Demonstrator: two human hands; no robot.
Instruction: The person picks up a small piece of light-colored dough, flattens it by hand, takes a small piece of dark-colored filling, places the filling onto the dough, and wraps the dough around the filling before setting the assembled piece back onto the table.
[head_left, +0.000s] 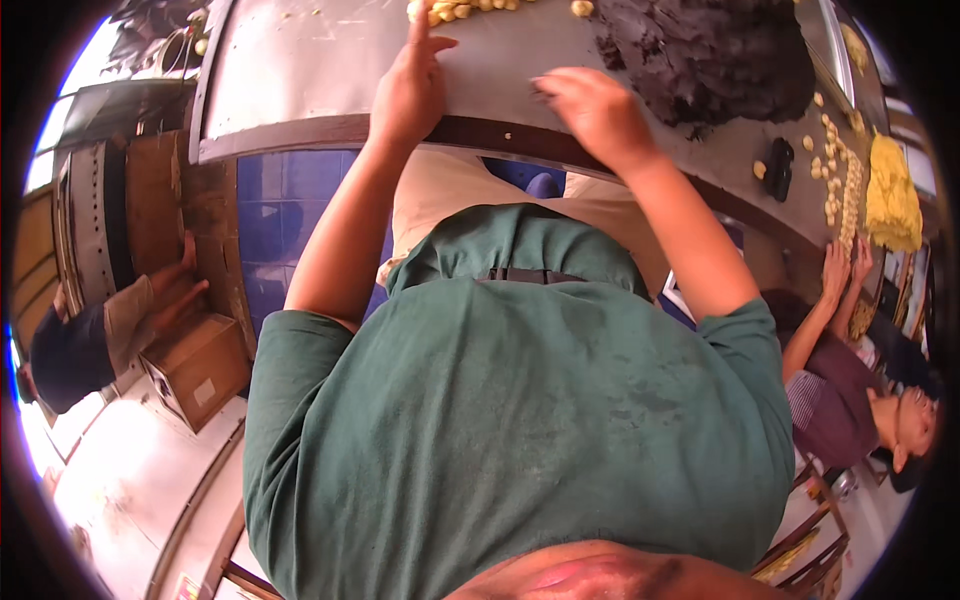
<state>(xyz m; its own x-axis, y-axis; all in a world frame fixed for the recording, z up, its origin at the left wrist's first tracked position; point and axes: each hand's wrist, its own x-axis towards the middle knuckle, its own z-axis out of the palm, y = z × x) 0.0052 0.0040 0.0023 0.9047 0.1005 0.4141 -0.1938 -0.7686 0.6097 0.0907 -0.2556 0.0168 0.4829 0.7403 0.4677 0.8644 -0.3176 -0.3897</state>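
Note:
My left hand (pixel 408 95) is over the metal worktop (pixel 300 70), its index finger stretched away from me and its thumb apart. The fingertip meets the near side of a row of small pale-yellow dough balls (pixel 462 10). To its right, my right hand (pixel 598 108) hovers near the worktop's front edge with its fingers bent together. Something dark shows at those fingertips, too small and blurred to name. Beyond and right of this hand sits a large, lumpy mound of dark brown paste (pixel 705 60). One loose dough ball (pixel 581 8) lies left of the mound.
At the right, several dough pieces (pixel 832 165) lie beside a black object (pixel 779 170) and a yellow dough mass (pixel 892 195). Another person's hands (pixel 848 268) work there. On the left are a cardboard box (pixel 197 370) and a second person (pixel 75 350).

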